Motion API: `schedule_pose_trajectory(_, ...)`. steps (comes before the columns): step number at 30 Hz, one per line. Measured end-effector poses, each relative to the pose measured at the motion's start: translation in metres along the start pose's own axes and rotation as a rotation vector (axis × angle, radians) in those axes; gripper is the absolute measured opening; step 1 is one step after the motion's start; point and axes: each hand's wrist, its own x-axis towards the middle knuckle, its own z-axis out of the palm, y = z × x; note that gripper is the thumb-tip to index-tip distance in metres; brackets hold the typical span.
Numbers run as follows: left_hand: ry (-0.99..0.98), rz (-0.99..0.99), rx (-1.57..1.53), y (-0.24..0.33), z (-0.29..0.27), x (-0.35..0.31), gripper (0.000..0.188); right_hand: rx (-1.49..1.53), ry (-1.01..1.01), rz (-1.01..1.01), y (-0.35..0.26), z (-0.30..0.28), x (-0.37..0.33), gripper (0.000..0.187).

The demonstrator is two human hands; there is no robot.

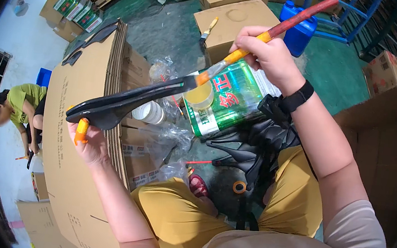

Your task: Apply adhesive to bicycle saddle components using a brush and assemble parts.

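Head view, brush (238,54), green floor (334,71), stacked cardboard (79,159)

Black piece (127,100); red-yellow brush (278,30)

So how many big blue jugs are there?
1: the blue jerrycan on the green floor, just beyond the right hand holding the long-handled paintbrush. More could be hidden behind the cardboard boxes.

Bright light glints on the glossy black piece (130,99), and fisheye distortion curves the darkened edges.
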Motion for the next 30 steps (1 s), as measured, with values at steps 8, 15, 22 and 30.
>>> schedule_pose_trajectory(8, -0.133, 0.08, 0.033, 0.005, -0.024, -0.001, 0.071, -0.415, -0.057, 0.146, 0.067, 0.029, 0.024, 0.021)
schedule_pose_trajectory(15, -0.075, 0.052, 0.09, 0.006, -0.02, -0.003, 0.061, -0.698, -0.228, -0.098, 0.098, 0.043, 0.033, 0.023)
schedule_pose_trajectory(22, -0.068, 0.021, 0.072, 0.003, -0.025, 0.0, 0.064, -0.606, -0.203, 0.048, 0.1, 0.038, 0.036, 0.015)
schedule_pose_trajectory(30, -0.089, -0.007, 0.144, 0.001, -0.01, 0.0, 0.07, -0.223, 0.063, 0.022, 0.01, 0.006, 0.035, 0.017)
